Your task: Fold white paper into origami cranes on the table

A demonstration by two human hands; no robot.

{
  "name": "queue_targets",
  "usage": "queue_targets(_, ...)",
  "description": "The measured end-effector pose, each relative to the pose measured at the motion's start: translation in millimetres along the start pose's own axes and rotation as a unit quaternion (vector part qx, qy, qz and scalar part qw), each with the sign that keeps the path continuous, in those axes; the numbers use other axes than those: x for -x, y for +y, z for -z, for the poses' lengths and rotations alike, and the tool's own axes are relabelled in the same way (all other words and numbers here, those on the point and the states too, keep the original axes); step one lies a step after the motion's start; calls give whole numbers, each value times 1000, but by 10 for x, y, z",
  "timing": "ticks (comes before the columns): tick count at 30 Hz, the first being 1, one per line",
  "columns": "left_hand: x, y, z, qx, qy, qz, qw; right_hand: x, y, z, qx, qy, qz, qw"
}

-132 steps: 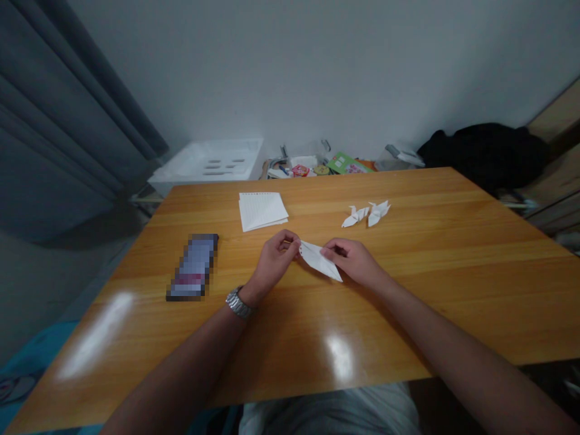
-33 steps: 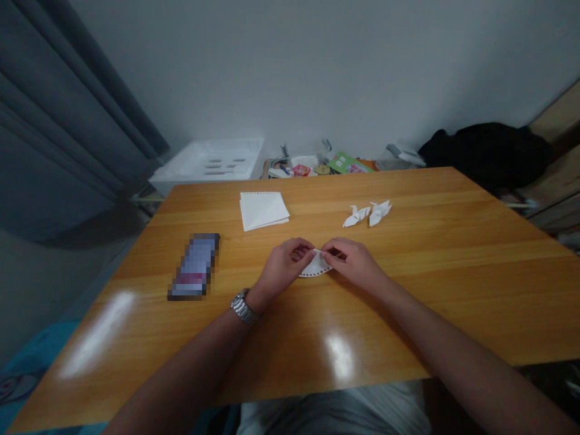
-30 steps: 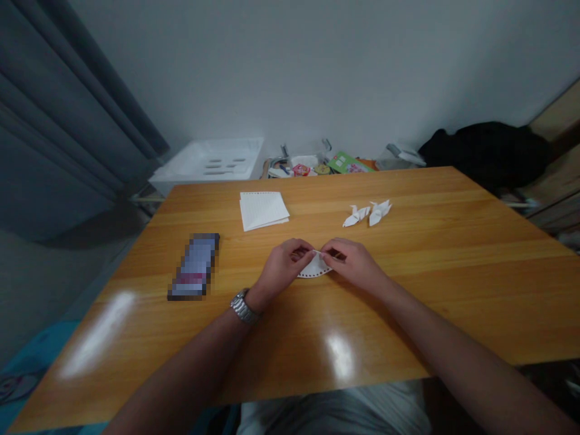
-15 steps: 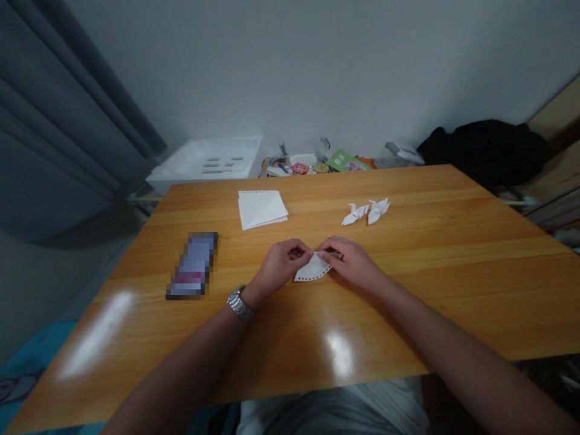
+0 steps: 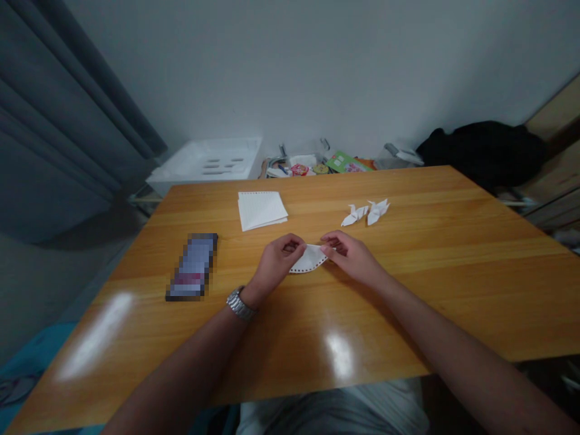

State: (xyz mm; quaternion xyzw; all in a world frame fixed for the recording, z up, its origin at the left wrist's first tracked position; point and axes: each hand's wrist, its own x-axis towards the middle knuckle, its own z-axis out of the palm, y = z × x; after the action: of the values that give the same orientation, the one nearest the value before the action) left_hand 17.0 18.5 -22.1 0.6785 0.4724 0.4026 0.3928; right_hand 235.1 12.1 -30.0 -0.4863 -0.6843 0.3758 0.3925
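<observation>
A small white sheet of paper (image 5: 309, 258) with a row of punched holes along its curved lower edge is held up between my hands, over the wooden table (image 5: 290, 338). My left hand (image 5: 281, 257) pinches its left side between thumb and fingers; a metal watch (image 5: 240, 303) is on that wrist. On the right side, my right hand (image 5: 347, 254) grips the paper with the thumb in front and the fingers behind. Beyond my right hand, two folded white paper birds (image 5: 354, 215) (image 5: 377, 211) rest side by side on the table.
A stack of white hole-edged sheets (image 5: 261, 210) lies at the back left, with a phone (image 5: 193, 267) nearer me. Behind the table are a white tray (image 5: 217, 158), a green booklet (image 5: 347, 162), small items and a black cloth (image 5: 484, 151) at right.
My hands have moved slightly apart and a little away from me. The paper between them has risen and shifted left, and its upper edge is now spread wider.
</observation>
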Motion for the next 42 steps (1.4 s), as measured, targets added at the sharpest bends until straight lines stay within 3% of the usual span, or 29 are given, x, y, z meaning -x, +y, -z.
queue_targets(15,-20,-33,-22,79,40,34,995,11,-39,4,3,-18,-4,1000)
queue_targets(22,-8,-17,-53,129,46,72,988,29,-25,-50,-38,-68,-6,997)
queue_targets(27,7,-66,-91,174,11,84,981,23,-8,-62,-63,-55,-12,996)
queue_targets(35,75,-39,-125,105,-67,49,991,-4,24,-33,12,11,0,1000)
queue_targets(42,57,-66,-145,95,-69,30,993,-2,-54,5,41,22,22,999)
